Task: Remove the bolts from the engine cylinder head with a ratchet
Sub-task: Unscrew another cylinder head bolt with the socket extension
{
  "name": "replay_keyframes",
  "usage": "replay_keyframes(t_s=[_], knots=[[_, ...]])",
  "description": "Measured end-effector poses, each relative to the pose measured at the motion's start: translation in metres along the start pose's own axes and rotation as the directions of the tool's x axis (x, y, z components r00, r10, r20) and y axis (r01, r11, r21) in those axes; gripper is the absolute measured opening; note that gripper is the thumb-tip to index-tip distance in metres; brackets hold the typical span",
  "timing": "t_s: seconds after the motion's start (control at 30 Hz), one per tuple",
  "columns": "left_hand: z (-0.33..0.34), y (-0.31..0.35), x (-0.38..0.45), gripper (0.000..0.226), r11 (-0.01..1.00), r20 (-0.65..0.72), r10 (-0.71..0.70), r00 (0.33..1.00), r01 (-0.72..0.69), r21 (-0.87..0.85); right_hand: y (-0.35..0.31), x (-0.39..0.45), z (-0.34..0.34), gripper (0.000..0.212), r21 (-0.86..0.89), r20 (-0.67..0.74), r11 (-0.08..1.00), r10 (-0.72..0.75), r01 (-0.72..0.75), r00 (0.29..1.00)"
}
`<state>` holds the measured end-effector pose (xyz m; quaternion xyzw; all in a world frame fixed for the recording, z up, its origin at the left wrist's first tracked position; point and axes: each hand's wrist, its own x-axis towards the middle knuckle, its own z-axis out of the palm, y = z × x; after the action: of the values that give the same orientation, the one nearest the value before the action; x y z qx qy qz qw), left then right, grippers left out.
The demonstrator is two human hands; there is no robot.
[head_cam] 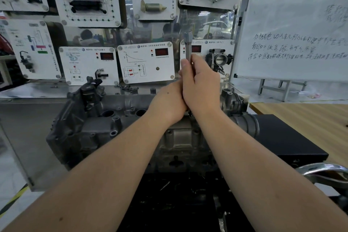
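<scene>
Both hands, right hand (199, 83) above left hand (169, 100), gripped the upright ratchet (187, 47) over the cylinder head (116, 111); whiteboard (293, 24) carried handwritten Chinese.

Lower ratchet (188, 47) shaft concealed behind right hand (199, 84) and left hand (169, 103); bolt engagement unseen; whiteboard (293, 24) cut off at right edge, handwriting illegible.

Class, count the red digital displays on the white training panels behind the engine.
3: one on the left panel, one on the middle panel, one on the right panel partly behind the ratchet. Others may be hidden.
</scene>
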<state>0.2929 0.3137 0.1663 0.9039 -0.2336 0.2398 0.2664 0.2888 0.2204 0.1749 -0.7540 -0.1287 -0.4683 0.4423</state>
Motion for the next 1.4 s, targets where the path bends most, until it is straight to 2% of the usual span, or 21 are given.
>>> replay_keyframes(t_s=[0.13,0.23,0.3,0.4,0.5,0.63,0.83,0.9,1.03,1.1,1.2,1.27,1.4], knots=[[-0.0045,0.0058,-0.0039,0.043,0.997,0.042,0.05,0.998,-0.048,-0.061,0.0031,0.0025,-0.0004,0.023,0.064,-0.016,0.994,0.087,-0.086,0.996],[-0.005,0.005,-0.0041,0.037,0.995,0.039,0.049,0.998,-0.046,-0.086,0.0023,0.0032,-0.0001,0.033,0.114,0.003,0.988,0.104,-0.104,0.995],[-0.0036,0.0032,-0.0028,0.025,0.999,0.033,0.025,0.999,-0.024,-0.026,0.0015,0.0024,0.0008,0.028,0.073,0.012,0.997,0.026,-0.027,1.0],[-0.0016,0.0023,-0.0016,0.024,0.999,0.0,0.0,1.0,0.0,-0.034,0.0021,0.0014,-0.0001,0.023,-0.018,-0.032,0.998,-0.062,0.061,0.998],[-0.0044,0.0055,-0.0035,0.034,0.997,0.011,0.033,0.999,-0.032,-0.076,0.0041,0.0017,0.0002,0.023,-0.004,-0.03,1.0,-0.002,0.002,1.0],[-0.0057,0.0056,-0.0047,0.031,0.993,0.044,0.05,0.998,-0.045,-0.107,0.0,0.0006,-0.0001,0.044,0.108,0.004,0.99,0.087,-0.087,0.996],[-0.0031,0.0027,-0.0037,0.026,0.997,-0.014,-0.005,1.0,0.004,-0.075,0.0037,0.0016,0.0005,0.023,0.009,-0.017,1.0,-0.014,0.015,1.0],[-0.0031,0.0032,-0.0043,0.031,0.997,0.008,0.009,1.0,-0.008,-0.071,0.0048,0.0019,0.001,0.024,0.021,-0.018,0.999,0.025,-0.025,1.0],[-0.0043,0.0047,-0.0052,0.042,0.994,0.03,0.029,0.999,-0.026,-0.102,0.0031,0.0011,0.0012,0.041,0.112,-0.011,0.989,0.096,-0.094,0.995],[-0.003,0.0035,-0.0037,0.035,0.997,0.018,0.025,1.0,-0.023,-0.071,0.0032,0.0014,0.0015,0.038,0.1,0.006,0.994,0.049,-0.05,0.999],[-0.0009,0.0005,-0.002,0.024,0.999,-0.019,0.003,1.0,-0.003,-0.039,0.005,0.0024,0.0023,0.018,0.028,0.01,0.999,-0.026,0.026,1.0],[-0.0003,0.0003,-0.002,0.025,0.999,-0.016,0.008,1.0,-0.008,-0.049,0.0076,0.0026,0.0021,0.025,-0.015,-0.019,0.999,-0.045,0.045,0.999],[-0.0025,0.0035,-0.0039,0.028,0.996,0.037,0.015,0.999,-0.011,-0.088,0.0066,0.0026,0.002,0.031,0.046,0.027,0.998,0.052,-0.053,0.998]])
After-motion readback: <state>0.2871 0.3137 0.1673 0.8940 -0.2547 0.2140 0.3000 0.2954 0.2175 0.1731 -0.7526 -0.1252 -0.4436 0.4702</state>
